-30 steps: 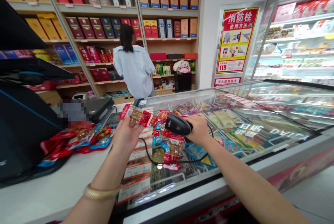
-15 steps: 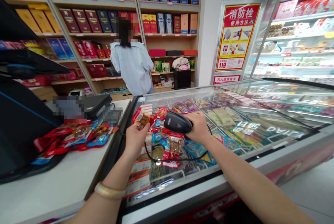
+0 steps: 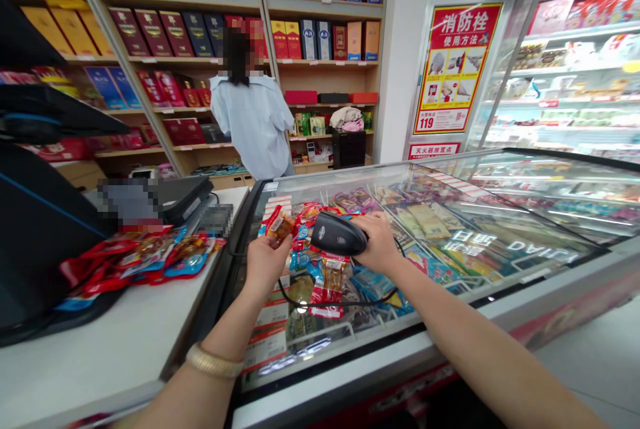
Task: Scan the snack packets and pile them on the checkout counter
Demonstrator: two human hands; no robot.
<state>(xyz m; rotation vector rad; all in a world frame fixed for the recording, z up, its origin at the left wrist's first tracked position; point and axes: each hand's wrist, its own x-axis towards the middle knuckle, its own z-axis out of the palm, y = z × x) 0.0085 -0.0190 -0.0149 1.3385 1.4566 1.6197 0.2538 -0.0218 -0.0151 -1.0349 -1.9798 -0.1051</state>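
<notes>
My left hand pinches a small red snack packet, whose white label faces up. Just to its right, my right hand is wrapped round a black barcode scanner, with the scanner's head pointing left toward the packet. A black cable loops below the scanner over the freezer's glass top. Several red and blue snack packets lie on the glass beneath and between my hands.
More snack packets are piled on the white counter at the left, beside a black monitor stand. A person in a light blue shirt stands facing the shelves behind the freezer.
My left hand has moved slightly right with the red packet, closer to the scanner. The scanner has shifted a little to the left.
</notes>
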